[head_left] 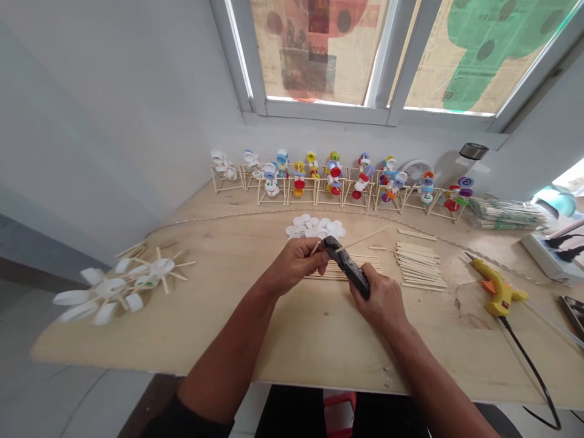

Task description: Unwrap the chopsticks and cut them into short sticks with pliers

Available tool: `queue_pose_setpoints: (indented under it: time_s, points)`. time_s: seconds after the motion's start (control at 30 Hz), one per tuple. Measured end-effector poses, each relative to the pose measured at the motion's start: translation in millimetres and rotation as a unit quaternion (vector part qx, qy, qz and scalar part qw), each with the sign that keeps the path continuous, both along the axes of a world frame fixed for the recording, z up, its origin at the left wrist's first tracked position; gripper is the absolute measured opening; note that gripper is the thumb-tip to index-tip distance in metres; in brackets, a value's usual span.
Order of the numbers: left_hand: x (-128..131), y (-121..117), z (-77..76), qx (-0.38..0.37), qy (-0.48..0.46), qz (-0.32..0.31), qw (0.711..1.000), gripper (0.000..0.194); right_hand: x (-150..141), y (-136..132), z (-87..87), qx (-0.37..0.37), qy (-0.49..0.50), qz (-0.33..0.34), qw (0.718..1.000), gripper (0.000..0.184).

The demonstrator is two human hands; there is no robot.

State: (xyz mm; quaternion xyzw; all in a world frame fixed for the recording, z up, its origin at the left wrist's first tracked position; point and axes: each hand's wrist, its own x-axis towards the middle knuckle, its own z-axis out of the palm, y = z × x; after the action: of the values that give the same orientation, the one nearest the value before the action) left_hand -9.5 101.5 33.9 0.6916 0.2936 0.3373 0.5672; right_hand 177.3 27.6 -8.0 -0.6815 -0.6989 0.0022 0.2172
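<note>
My right hand (381, 301) is closed around the dark handles of a pair of cutting pliers (349, 271). The jaws meet a thin wooden stick (367, 236), whose long end sticks out to the right. Its other end is pinched between the thumb and fingers of my left hand (294, 261), just left of the jaws. Beneath the pliers, long sticks (335, 277) lie side by side on the wooden table (319, 340). White bottle caps (314, 227) are heaped behind my left hand. Right of the pliers is a pile of short cut sticks (418, 266).
Stick frames with colourful cap wheels (335, 182) line the wall. White wheel pieces (109, 289) lie at left. At right are a yellow glue gun (499, 289) with a cord, a power strip (552, 255) and bundled sticks (506, 214). A bottle (468, 161) and small fan (416, 172) stand behind.
</note>
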Motion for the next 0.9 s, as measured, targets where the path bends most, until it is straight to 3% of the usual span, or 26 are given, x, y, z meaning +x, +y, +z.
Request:
queue_pose_setpoints:
  time_s: [0.1,0.17,0.27,0.4,0.57,0.9]
  points:
    - [4,-1,0.9,0.049,0.017,0.026,0.998,0.03,0,1,-1.5,-0.006,-0.003,-0.014,1.0,0.014]
    - [10,-3,0.6,0.118,0.043,0.078,0.989,0.027,0,2,-2.6,-0.009,-0.004,-0.028,1.0,0.015]
    - [18,-8,-3.1,0.242,0.088,0.171,0.951,0.019,1,4,-3.4,-0.011,0.004,-0.045,0.999,0.016]
    - [25,-12,-10.2,0.344,0.109,0.213,0.908,0.017,2,4,-1.8,-0.004,0.026,-0.037,0.999,0.015]
    - [26,-14,-10.0,0.366,0.097,0.214,0.9,0.018,3,3,0.0,0.005,0.044,-0.025,0.999,0.014]
    - [22,-15,-2.7,0.32,0.067,0.192,0.925,0.019,7,3,0.9,0.022,0.034,-0.003,0.999,0.015]
